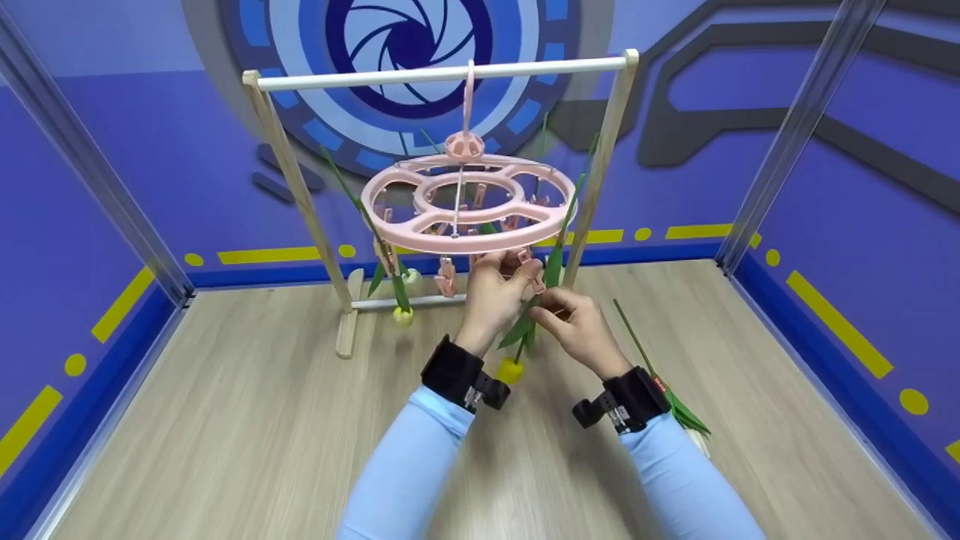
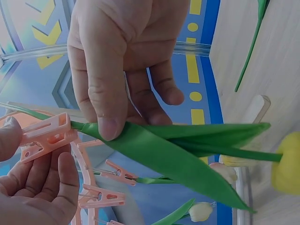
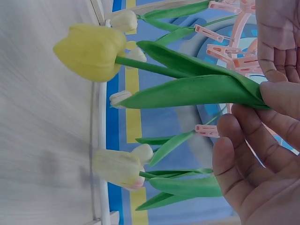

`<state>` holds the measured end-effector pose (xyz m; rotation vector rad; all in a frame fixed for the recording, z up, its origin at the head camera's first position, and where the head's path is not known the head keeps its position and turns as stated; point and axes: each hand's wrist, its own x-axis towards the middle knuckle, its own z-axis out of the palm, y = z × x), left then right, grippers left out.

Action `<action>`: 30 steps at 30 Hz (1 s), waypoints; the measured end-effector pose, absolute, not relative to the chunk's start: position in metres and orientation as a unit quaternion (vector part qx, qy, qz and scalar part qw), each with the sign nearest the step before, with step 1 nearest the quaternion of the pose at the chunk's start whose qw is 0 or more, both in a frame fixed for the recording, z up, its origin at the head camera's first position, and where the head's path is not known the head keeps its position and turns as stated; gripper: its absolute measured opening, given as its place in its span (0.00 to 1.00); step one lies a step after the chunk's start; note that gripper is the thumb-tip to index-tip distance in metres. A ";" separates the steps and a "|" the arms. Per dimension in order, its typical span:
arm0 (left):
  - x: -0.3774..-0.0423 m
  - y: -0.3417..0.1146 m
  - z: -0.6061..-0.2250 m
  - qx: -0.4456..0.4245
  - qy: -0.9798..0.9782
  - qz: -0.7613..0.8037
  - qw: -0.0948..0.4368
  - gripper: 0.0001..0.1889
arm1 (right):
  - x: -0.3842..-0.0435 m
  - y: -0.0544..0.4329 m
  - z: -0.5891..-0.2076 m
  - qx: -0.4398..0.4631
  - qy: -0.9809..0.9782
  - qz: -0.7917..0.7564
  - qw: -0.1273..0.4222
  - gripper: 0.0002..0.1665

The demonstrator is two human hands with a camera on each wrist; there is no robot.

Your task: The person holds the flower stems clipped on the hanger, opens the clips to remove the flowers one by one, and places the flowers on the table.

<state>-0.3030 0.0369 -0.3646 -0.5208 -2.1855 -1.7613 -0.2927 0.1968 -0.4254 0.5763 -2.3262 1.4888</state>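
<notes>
With its thumb and fingers, my left hand (image 1: 493, 298) pinches a pink clothespin (image 2: 49, 133) under the right front rim of a round pink drying hanger (image 1: 450, 244). My right hand (image 1: 579, 328) holds a yellow artificial tulip (image 3: 89, 52) upside down, pinching it where the green leaves (image 2: 164, 159) meet the stem. In the left wrist view the stem runs through the clothespin's jaws, close beside the right fingertips. The yellow bloom hangs lowest, above the table. The far part of the left hand is hidden by the hanger in the head view.
The hanger hooks onto the white bar (image 1: 442, 73) of a wooden stand (image 1: 296, 187). Other tulips hang head down from it, including a pale yellow one (image 1: 403, 316) and a white one (image 1: 411, 276). Another tulip (image 1: 679, 409) lies on the table, partly behind the right forearm.
</notes>
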 end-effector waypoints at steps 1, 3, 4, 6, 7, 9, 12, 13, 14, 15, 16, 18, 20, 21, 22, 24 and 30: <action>-0.303 0.036 -0.365 -0.179 -0.758 -0.611 0.141 0.09 | -0.292 0.197 -0.426 0.202 -0.814 0.520 0.159 0.06; -0.303 0.035 -0.365 -0.180 -0.759 -0.610 0.142 0.09 | -0.292 0.198 -0.426 0.201 -0.816 0.517 0.160 0.06; -0.303 0.035 -0.365 -0.180 -0.759 -0.609 0.143 0.09 | -0.292 0.198 -0.426 0.200 -0.817 0.516 0.161 0.05; -0.303 0.034 -0.365 -0.182 -0.761 -0.605 0.147 0.09 | -0.291 0.198 -0.426 0.200 -0.820 0.511 0.162 0.05; -0.303 0.034 -0.365 -0.182 -0.760 -0.605 0.149 0.09 | -0.291 0.199 -0.426 0.201 -0.822 0.507 0.164 0.05; -0.303 0.033 -0.365 -0.183 -0.760 -0.605 0.151 0.09 | -0.290 0.199 -0.426 0.204 -0.825 0.500 0.168 0.05; -0.302 0.033 -0.366 -0.183 -0.757 -0.608 0.150 0.08 | -0.289 0.199 -0.425 0.206 -0.829 0.491 0.171 0.04; -0.302 0.032 -0.366 -0.183 -0.756 -0.610 0.150 0.08 | -0.289 0.199 -0.425 0.206 -0.831 0.488 0.172 0.04; -0.302 0.032 -0.366 -0.183 -0.755 -0.611 0.150 0.08 | -0.289 0.200 -0.425 0.205 -0.831 0.488 0.172 0.04; -0.302 0.032 -0.366 -0.182 -0.754 -0.613 0.149 0.08 | -0.289 0.200 -0.425 0.204 -0.832 0.487 0.171 0.04; -0.303 0.032 -0.367 -0.183 -0.753 -0.614 0.149 0.08 | -0.289 0.200 -0.426 0.203 -0.833 0.486 0.171 0.03; -0.303 0.032 -0.368 -0.185 -0.752 -0.616 0.148 0.08 | -0.289 0.200 -0.426 0.200 -0.833 0.486 0.169 0.03; -0.303 0.031 -0.368 -0.188 -0.751 -0.616 0.146 0.08 | -0.289 0.200 -0.426 0.199 -0.834 0.487 0.169 0.03; -0.303 0.031 -0.369 -0.188 -0.751 -0.616 0.145 0.08 | -0.289 0.200 -0.426 0.199 -0.834 0.486 0.169 0.03; -0.303 0.031 -0.369 -0.189 -0.752 -0.615 0.144 0.08 | -0.289 0.200 -0.426 0.198 -0.835 0.485 0.169 0.03; -0.304 0.031 -0.369 -0.189 -0.752 -0.616 0.140 0.08 | -0.288 0.200 -0.426 0.199 -0.835 0.485 0.168 0.04; -0.304 0.030 -0.369 -0.191 -0.747 -0.622 0.132 0.08 | -0.288 0.202 -0.427 0.206 -0.835 0.480 0.172 0.04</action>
